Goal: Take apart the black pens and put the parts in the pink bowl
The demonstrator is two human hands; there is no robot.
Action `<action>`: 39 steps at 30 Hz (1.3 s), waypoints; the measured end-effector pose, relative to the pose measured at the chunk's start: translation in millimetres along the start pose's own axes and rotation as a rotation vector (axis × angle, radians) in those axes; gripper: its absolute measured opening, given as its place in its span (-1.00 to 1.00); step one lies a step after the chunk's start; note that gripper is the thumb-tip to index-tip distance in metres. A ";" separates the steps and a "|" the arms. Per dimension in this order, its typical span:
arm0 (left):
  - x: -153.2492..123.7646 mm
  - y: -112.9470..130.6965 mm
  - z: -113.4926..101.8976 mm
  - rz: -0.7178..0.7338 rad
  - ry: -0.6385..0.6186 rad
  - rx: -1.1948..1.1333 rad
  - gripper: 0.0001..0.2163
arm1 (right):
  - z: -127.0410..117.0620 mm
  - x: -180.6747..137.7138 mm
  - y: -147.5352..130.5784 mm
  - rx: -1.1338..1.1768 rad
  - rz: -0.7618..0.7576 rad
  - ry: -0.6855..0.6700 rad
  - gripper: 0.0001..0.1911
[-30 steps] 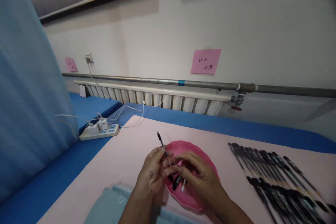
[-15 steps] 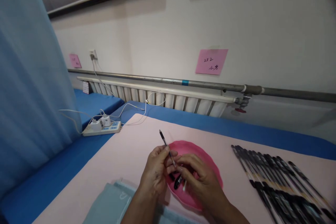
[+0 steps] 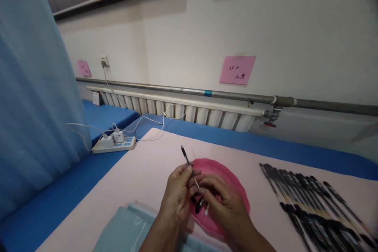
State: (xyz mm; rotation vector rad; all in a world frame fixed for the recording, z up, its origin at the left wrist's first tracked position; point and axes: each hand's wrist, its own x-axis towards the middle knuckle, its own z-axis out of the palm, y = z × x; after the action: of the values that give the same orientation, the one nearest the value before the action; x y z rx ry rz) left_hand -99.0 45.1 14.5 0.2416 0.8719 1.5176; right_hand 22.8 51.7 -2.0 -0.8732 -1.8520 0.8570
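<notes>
As the pen (image 3: 186, 156) slants above the left edge of the pink dish (image 3: 220, 166), pinched between thumb and fingers of your left hand (image 3: 177, 193), a slackened hold could drop it among the black pieces (image 3: 199, 206) inside. Its long axis runs up, leftward and away to the dark end; the lower end reaches your right hand (image 3: 226, 201), fingers curled, pinch unclear.

A blue curtain (image 3: 35, 86) and blue-covered beds (image 3: 109, 114) suggest a treatment room.
</notes>
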 end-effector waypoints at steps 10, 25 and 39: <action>-0.6 -6.5 0.6 -0.003 -0.020 -0.074 -0.91 | -0.7 -5.3 4.0 0.030 0.012 0.025 -0.90; 0.2 -8.8 1.4 0.049 0.061 -0.078 -0.95 | 4.2 -6.4 3.4 -0.219 -0.125 0.019 -0.89; 3.1 -17.1 2.0 0.116 0.004 -0.001 -0.79 | 7.9 -8.1 5.2 -0.399 -0.154 0.013 -0.80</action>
State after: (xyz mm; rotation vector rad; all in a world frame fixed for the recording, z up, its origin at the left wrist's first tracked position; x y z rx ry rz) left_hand -85.2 47.1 3.9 0.2933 0.8726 1.6268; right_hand 19.7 46.0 -12.6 -0.9567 -2.0850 0.3891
